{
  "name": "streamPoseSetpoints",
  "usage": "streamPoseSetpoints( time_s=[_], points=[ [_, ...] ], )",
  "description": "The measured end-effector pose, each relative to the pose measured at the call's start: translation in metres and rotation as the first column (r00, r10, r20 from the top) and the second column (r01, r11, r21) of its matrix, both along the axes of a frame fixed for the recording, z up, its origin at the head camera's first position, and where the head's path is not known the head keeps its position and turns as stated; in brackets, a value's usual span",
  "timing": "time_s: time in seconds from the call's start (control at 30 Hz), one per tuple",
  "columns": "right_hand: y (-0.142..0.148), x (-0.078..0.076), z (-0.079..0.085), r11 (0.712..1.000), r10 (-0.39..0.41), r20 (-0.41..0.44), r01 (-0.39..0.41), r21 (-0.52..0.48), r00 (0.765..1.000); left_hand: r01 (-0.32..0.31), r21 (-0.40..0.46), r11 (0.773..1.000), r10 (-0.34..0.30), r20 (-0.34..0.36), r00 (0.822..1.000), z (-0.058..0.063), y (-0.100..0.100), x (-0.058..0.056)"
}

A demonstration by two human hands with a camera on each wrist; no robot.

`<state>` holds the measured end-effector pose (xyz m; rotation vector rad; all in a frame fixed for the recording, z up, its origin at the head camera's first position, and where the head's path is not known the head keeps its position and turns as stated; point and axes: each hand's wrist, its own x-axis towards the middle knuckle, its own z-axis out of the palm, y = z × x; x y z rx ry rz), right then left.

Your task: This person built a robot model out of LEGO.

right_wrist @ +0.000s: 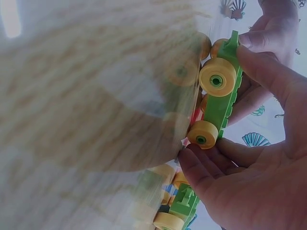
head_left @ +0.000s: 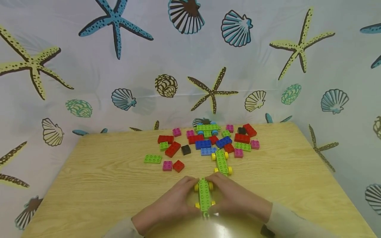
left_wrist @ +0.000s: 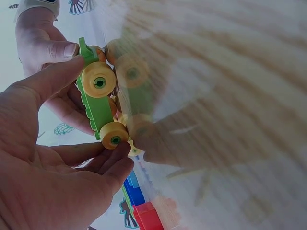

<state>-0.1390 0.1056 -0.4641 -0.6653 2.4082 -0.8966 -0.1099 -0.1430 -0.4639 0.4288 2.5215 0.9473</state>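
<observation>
A green wheeled toy-car base [head_left: 204, 195] with a studded top and yellow wheels stands at the near middle of the table, a hook at its near end. From its left side my left hand [head_left: 178, 200] grips it, thumb by the near end and fingertips at the far wheel [left_wrist: 114, 135]. On the other side my right hand [head_left: 231, 196] holds it the same way, its fingers [right_wrist: 194, 165] beside the far wheel. Just beyond, close to the right fingers, is a second green car base [head_left: 221, 162] with yellow wheels.
Loose bricks in red [head_left: 173, 149], blue [head_left: 203, 144], green [head_left: 153, 159], pink [head_left: 167, 166] and black [head_left: 186, 149] lie scattered over the table's far half. A green base with blue wheels [head_left: 207, 128] stands at the back edge, before a patterned cloth [head_left: 178, 66].
</observation>
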Motion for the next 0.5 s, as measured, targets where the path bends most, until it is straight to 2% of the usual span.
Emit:
streamPoseSetpoints(
  time_s=[0.33, 0.5],
  points=[
    [0.0005, -0.001, -0.0009, 1.0, 0.003, -0.008, -0.003, 0.006, 1.0, 0.003, 0.013, 1.0, -0.003, 0.005, 1.0, -0.0002, 0.0003, -0.001],
    [0.0003, 0.0002, 0.0013, 1.0, 0.008, 0.0, -0.008, -0.001, 1.0, -0.007, -0.006, 1.0, 0.007, -0.022, 1.0, 0.0032, -0.0087, -0.0049]
  ],
)
